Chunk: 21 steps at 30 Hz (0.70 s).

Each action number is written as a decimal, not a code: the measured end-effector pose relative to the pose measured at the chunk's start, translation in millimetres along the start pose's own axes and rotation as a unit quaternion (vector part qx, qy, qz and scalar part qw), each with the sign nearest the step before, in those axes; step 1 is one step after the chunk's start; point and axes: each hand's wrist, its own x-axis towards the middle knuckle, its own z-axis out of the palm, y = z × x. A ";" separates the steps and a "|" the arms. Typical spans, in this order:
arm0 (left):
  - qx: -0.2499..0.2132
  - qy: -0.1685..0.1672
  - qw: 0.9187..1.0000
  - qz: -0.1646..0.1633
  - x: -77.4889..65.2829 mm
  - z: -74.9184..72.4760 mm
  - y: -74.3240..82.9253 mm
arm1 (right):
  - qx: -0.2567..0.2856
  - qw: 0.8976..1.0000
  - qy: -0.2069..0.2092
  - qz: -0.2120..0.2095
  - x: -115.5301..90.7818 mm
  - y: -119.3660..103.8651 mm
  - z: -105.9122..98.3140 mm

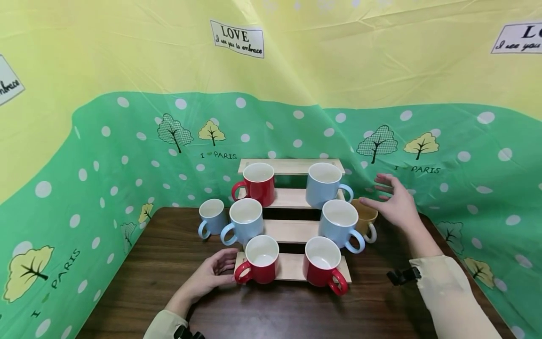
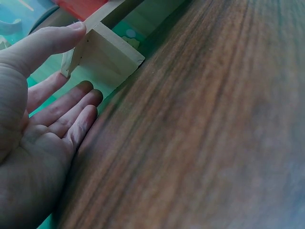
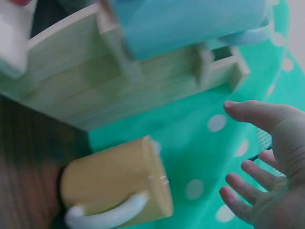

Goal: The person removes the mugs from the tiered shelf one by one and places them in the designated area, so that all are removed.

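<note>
A wooden stepped rack (image 1: 292, 267) stands on the table with mugs on its steps. At its lower left end, my left hand (image 1: 211, 273) pinches the bottom step between thumb and forefinger; the other fingers (image 2: 88, 112) lie loosely bent beside it. My right hand (image 1: 395, 202) hovers, spread and holding nothing, above and right of a yellow mug (image 3: 112, 179) with a white handle. That mug stands on the table beside the rack, partly behind a light blue mug (image 1: 337, 223) in the head view.
Red mugs (image 1: 262, 263) (image 1: 319, 266) sit on the bottom step. Higher up are a blue mug (image 1: 247, 221), a red mug (image 1: 260, 183) and another blue mug (image 1: 323, 186). One blue mug (image 1: 213, 216) stands on the table (image 1: 169, 254) at left. A patterned cloth (image 1: 292, 127) hangs behind.
</note>
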 end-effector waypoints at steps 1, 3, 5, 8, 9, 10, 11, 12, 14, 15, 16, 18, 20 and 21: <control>0.001 -0.001 1.000 0.003 -0.2 0.1 0.1 | -0.003 1.000 0.006 -0.007 -0.4 -4.7 -2.2; 0.000 -0.001 1.000 0.000 -0.3 0.4 0.5 | -0.013 0.999 0.022 -0.027 -2.0 -14.0 -5.4; 0.000 0.000 1.000 -0.006 -0.6 0.7 0.6 | -0.023 0.998 0.042 -0.052 -4.0 -24.2 -7.4; -0.002 0.003 1.000 -0.012 -0.9 0.4 -0.1 | -0.020 0.995 0.061 -0.081 -7.1 -39.5 -6.4; -0.002 0.003 1.000 -0.011 -0.9 0.2 -0.4 | -0.014 0.994 0.063 -0.088 -7.9 -44.4 -5.5; -0.002 0.002 1.000 -0.011 -0.9 0.1 -0.7 | -0.008 0.993 0.064 -0.095 -8.5 -49.2 -4.5; -0.003 0.002 1.000 -0.009 -1.0 0.0 -0.8 | 0.001 0.993 0.063 -0.101 -8.8 -53.4 -3.2; -0.004 0.002 1.000 -0.008 -1.0 0.0 -0.8 | 0.008 0.993 0.060 -0.103 -9.1 -57.6 -1.4; -0.006 0.002 1.000 -0.006 -1.0 0.1 -0.7 | 0.015 0.992 0.054 -0.110 -9.1 -65.3 2.1; -0.007 0.001 1.000 -0.006 -1.1 0.4 -0.4 | 0.018 0.992 0.051 -0.113 -8.9 -68.7 3.6; -0.008 0.001 1.000 -0.005 -1.1 0.6 -0.2 | 0.018 0.992 0.047 -0.115 -8.4 -71.6 5.1; -0.008 0.000 1.000 -0.005 -1.1 0.8 -0.2 | 0.018 0.992 0.042 -0.117 -7.6 -76.8 7.9; -0.008 -0.001 1.000 -0.005 -0.9 1.1 0.0 | 0.021 0.991 0.036 -0.124 -6.4 -80.8 9.6; -0.008 -0.001 1.000 -0.004 -0.8 1.1 0.1 | 0.023 0.991 0.034 -0.126 -5.6 -82.1 10.5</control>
